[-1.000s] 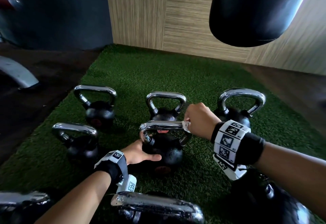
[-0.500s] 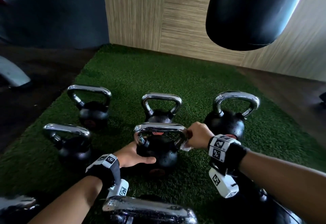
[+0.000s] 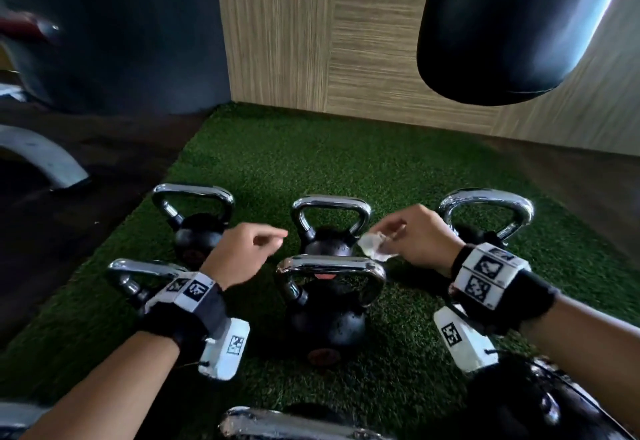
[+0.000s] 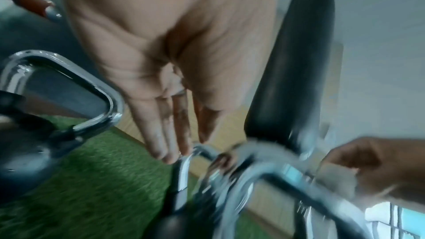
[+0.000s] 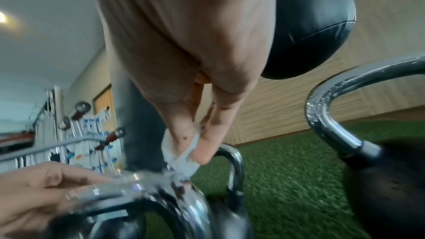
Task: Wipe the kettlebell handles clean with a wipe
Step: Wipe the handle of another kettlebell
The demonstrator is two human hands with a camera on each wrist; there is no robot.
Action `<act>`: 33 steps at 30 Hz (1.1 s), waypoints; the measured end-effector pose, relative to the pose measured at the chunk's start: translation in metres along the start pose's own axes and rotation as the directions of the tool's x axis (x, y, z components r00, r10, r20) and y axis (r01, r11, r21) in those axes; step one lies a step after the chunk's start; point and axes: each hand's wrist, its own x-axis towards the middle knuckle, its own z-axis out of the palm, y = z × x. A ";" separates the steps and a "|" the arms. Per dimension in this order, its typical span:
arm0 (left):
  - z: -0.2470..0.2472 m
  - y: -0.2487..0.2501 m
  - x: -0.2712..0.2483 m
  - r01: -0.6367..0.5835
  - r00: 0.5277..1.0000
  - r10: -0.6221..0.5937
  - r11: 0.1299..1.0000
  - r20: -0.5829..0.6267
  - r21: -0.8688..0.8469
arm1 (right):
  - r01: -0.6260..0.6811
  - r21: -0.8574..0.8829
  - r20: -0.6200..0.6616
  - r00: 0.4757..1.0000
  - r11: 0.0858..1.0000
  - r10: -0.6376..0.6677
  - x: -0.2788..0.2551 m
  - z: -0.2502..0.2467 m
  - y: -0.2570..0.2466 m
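Several black kettlebells with chrome handles stand on green turf. The near centre kettlebell [image 3: 329, 325] has its handle [image 3: 332, 266] just below both hands. My right hand [image 3: 394, 231] pinches a small crumpled white wipe [image 3: 375, 247] between thumb and fingers, held above the handle's right end; the pinch shows close up in the right wrist view, wipe [image 5: 181, 155]. My left hand [image 3: 266, 242] hovers above the handle's left end with straight fingers [image 4: 170, 134], holding nothing. The back centre kettlebell [image 3: 330, 205] stands right behind the hands.
Other kettlebells stand at the back left [image 3: 194, 193], back right [image 3: 485, 197], mid left [image 3: 145, 269] and near bottom [image 3: 277, 422]. A black punching bag [image 3: 512, 23] hangs at upper right. A wooden wall [image 3: 329, 41] is behind, dark floor [image 3: 86, 197] to the left.
My left hand has let go of the centre kettlebell's body and risen. My right hand has lifted off the handle's right end with the wipe. Both now hover above it.
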 end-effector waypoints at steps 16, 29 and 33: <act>0.017 0.062 -0.002 0.118 0.959 0.094 0.727 0.269 -0.676 | 0.222 0.067 -0.204 0.957 0.973 -0.204 -0.003 0.025 -0.046; 0.053 0.055 -0.018 -0.530 0.842 0.539 0.819 0.023 0.221 | -0.422 0.487 0.190 0.906 0.765 0.378 -0.037 0.119 0.063; 0.043 0.035 -0.022 -0.521 0.844 0.536 0.817 0.010 0.248 | -0.425 0.467 0.105 0.898 0.776 0.428 -0.043 0.133 0.067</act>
